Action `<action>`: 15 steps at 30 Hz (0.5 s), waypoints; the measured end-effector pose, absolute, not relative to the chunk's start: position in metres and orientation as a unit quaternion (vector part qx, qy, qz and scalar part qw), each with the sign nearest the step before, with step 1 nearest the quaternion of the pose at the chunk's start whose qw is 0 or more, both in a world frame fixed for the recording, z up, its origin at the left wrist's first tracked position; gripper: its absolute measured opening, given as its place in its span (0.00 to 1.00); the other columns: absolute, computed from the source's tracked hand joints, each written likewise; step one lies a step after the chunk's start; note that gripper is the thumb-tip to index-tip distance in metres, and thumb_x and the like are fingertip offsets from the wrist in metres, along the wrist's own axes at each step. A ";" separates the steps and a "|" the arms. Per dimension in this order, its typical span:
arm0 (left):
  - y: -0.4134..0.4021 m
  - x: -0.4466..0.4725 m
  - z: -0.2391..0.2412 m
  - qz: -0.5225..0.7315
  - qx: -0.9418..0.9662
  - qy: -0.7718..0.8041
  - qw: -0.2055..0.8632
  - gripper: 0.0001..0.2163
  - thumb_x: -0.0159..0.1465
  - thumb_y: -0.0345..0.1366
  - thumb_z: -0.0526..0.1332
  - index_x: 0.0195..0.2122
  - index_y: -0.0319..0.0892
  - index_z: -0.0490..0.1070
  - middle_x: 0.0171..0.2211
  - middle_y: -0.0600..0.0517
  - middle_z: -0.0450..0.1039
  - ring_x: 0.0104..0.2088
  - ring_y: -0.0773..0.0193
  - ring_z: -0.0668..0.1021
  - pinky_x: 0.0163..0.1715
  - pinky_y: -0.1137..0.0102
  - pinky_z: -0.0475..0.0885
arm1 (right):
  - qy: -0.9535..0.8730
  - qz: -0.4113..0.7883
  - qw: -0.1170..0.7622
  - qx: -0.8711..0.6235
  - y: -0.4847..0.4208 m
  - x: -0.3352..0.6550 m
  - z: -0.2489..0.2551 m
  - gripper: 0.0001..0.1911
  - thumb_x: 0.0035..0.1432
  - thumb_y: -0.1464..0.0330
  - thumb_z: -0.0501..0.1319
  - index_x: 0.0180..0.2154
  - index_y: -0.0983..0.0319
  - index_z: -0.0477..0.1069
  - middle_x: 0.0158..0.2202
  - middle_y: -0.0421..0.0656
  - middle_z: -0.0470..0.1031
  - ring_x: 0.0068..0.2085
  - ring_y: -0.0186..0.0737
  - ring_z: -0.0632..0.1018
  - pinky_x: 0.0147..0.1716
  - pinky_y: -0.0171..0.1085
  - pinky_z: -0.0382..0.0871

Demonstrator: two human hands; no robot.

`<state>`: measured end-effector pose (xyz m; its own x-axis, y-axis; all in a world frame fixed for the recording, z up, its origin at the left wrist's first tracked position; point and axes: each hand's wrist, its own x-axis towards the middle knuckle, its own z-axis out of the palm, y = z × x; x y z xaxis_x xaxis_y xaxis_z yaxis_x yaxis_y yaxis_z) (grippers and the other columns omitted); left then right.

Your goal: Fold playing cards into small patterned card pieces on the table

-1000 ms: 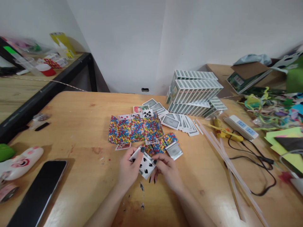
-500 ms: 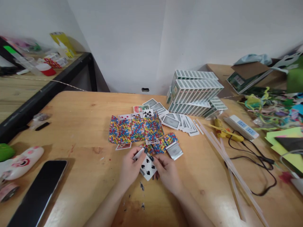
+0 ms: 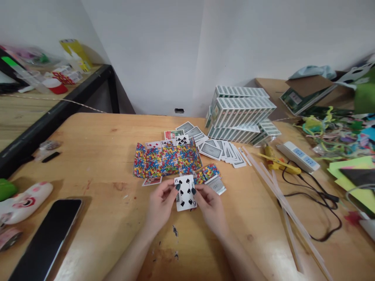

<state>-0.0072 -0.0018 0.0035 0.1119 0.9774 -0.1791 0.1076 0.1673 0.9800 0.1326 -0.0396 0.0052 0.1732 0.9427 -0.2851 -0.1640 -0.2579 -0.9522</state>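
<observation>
My left hand (image 3: 160, 205) and my right hand (image 3: 210, 207) both pinch a spades playing card (image 3: 185, 192), held face up just above the wooden table (image 3: 96, 148). Each thumb presses one side edge of the card. Just beyond it lies a strip of cards covered in colourful patterned paper (image 3: 166, 160), standing partly folded up. Smaller colourful pieces (image 3: 208, 172) and a green-backed card (image 3: 217, 184) lie right of the held card. A red face card (image 3: 152, 181) lies to the left.
Stacked green card boxes (image 3: 241, 113) and a fan of loose cards (image 3: 225, 151) sit at the back. A glue gun (image 3: 275, 162), glue sticks (image 3: 285, 207), a power strip (image 3: 297, 157) and a black cable lie right. A phone (image 3: 48, 236) and a pink mask (image 3: 25, 199) lie left.
The card was tilted and bent between my hands; now it is turned flat and upright, face up, slightly farther from me. Both hands shifted a little forward.
</observation>
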 end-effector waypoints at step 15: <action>-0.008 -0.005 0.003 0.379 0.536 0.555 0.511 0.18 0.58 0.35 0.56 0.51 0.41 0.67 0.44 0.47 0.75 0.40 0.61 0.77 0.40 0.67 0.73 | -0.316 0.519 0.539 -0.584 -0.039 0.133 0.002 0.21 0.49 0.63 0.61 0.47 0.61 0.71 0.35 0.43 0.78 0.36 0.42 0.75 0.36 0.40 0.70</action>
